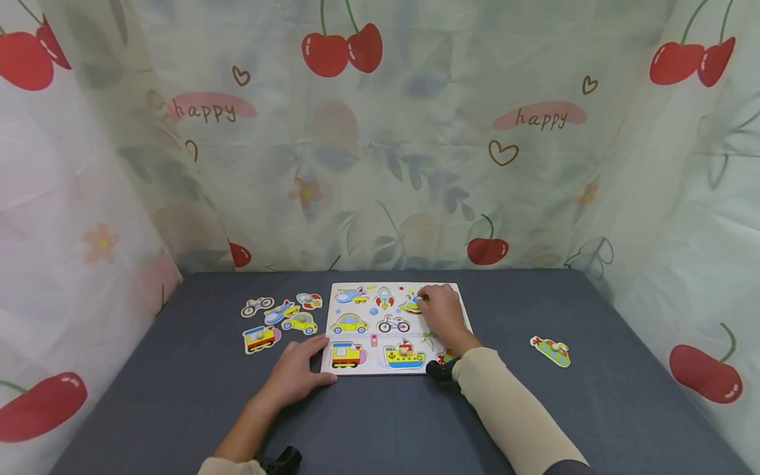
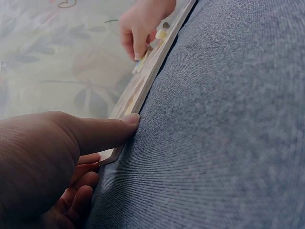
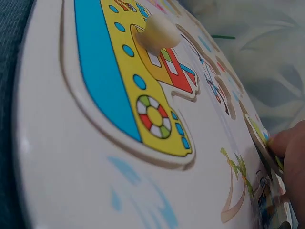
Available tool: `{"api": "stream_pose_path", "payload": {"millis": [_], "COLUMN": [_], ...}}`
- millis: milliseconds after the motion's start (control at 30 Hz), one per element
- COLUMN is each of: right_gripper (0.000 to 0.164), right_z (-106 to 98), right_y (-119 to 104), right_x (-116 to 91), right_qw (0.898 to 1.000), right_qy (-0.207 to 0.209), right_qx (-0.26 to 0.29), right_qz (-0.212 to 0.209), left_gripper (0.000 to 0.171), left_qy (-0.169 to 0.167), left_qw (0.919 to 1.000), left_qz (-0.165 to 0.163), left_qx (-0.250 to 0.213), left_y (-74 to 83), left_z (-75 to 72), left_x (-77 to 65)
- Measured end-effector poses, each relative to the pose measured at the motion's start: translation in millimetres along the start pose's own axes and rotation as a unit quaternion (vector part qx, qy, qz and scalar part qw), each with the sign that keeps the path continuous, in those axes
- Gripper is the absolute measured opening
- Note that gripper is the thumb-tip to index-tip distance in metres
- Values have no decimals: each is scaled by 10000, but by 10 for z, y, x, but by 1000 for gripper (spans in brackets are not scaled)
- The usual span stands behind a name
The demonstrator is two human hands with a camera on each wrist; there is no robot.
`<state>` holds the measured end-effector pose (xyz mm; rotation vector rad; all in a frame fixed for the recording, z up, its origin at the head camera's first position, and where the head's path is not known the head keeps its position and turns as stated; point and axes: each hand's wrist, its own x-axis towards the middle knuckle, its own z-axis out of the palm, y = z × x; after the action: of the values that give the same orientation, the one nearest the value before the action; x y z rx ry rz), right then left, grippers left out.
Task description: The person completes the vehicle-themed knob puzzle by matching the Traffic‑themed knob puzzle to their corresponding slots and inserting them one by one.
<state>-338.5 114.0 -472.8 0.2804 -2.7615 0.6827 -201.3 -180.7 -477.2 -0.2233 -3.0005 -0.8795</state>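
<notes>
A flat white puzzle board (image 1: 373, 318) is laid on the dark tabletop (image 1: 368, 422), and its near left corner is steadied by the left hand (image 1: 297, 373). The thumb and fingers of that hand are spread apart, with the thumb rested along the near edge and the fingers set against the left side. At the upper right of the board, a small yellow-green piece (image 1: 411, 306) is pinched between the thumb and fingers of the right hand (image 1: 445, 313). Whether it is fully down in its recess cannot be told, since much of it is covered by the fingers.

The boat piece (image 1: 405, 356) is already seated in the bottom row, its knob raised. To the left of the board are gathered a two-wheeler piece (image 1: 257, 307), a plane piece (image 1: 280, 313), a rocket piece (image 1: 309, 301), a car piece (image 1: 299, 322) and a train piece (image 1: 260, 339); a green piece (image 1: 551, 351) is left alone on the right.

The step in hand is judged to be the fitting of the pinched piece. By that reading, its outline should be matched to the recess and pressed level before it is released.
</notes>
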Motion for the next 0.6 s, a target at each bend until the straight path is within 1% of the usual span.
{"api": "stream_pose_path", "payload": {"millis": [300,600], "right_gripper": [16,13], "right_z": [32,59], "right_y": [-37,-64], "right_x": [-4,-20], "right_qw": [10000,9995], "right_qy": [1,136], "right_qx": [-84,-261], "right_qz": [13,-59], "left_gripper": [75,75], "left_qy": [-26,-28], "left_qw": [10000,10000], "left_qz": [-57,-15], "left_qx": [-8,27], "left_y": [19,12], "left_z": [-2,-1], "left_x": [-3,-2]}}
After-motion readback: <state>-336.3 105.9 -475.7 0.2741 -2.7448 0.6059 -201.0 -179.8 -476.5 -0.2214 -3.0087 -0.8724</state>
